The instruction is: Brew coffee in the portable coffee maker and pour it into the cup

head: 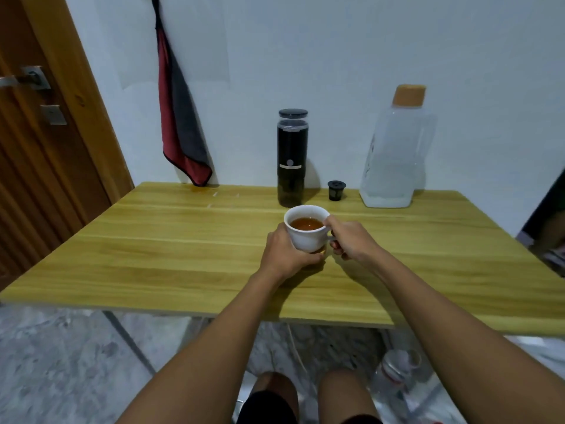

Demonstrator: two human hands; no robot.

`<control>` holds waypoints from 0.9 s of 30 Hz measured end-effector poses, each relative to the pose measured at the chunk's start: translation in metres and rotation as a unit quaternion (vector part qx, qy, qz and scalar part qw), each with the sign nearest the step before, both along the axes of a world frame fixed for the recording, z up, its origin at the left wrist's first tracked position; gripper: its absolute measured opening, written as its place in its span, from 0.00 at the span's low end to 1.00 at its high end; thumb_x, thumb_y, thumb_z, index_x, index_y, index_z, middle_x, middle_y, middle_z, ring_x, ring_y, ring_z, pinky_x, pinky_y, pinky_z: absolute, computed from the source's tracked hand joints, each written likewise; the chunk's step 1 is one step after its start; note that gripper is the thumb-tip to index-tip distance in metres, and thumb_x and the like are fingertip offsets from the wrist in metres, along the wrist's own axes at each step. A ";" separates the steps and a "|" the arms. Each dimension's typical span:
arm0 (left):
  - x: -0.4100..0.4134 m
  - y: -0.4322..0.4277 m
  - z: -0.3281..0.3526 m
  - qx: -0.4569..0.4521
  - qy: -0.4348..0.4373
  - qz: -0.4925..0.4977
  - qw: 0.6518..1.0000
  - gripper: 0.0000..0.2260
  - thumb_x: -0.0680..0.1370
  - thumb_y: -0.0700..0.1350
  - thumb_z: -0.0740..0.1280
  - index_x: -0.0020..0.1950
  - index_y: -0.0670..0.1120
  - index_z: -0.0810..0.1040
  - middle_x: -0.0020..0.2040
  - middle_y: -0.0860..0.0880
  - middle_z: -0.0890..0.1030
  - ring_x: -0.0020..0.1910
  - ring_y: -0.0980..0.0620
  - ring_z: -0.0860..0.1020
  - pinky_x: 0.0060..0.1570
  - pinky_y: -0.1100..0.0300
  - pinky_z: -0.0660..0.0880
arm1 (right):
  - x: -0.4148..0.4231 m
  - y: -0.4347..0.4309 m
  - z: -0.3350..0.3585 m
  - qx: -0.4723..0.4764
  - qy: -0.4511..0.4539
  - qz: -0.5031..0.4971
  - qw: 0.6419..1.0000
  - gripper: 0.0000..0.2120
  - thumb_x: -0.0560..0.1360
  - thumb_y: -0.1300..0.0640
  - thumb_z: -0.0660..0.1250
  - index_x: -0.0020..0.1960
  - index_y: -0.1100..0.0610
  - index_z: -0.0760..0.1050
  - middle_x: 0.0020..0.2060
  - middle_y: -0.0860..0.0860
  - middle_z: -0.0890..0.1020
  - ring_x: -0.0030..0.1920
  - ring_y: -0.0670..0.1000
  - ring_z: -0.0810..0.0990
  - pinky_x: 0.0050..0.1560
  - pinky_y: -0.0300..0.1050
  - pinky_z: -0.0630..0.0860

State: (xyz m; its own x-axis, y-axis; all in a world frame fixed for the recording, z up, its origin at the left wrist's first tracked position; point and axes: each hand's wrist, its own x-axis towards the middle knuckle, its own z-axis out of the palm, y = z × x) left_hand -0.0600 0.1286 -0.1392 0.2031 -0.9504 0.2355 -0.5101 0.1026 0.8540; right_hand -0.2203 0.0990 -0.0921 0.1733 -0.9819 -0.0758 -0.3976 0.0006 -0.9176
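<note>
Filled cup (305, 238) held by both hands.
Left hand (286, 254) wraps its base, right hand (351, 240) pinches its handle; coffee maker (292, 157) stands at 12 o'clock.

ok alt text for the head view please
The left hand and right hand hold a white cup of brown coffee at a wooden table. Behind stand a black coffee maker, a small black pod and a clear jug.

home: wooden door (36, 142), folding table (183, 240)
</note>
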 end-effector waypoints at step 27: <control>0.002 -0.016 0.010 0.082 -0.030 -0.088 0.992 0.48 0.68 0.58 0.79 0.81 0.48 0.57 0.75 0.45 0.69 0.71 0.44 0.71 0.65 0.51 0.74 | -0.032 -0.009 -0.005 -0.052 0.096 -0.034 0.993 0.21 0.77 0.34 0.59 0.55 0.50 0.74 0.51 0.49 0.81 0.50 0.53 0.81 0.54 0.57 0.79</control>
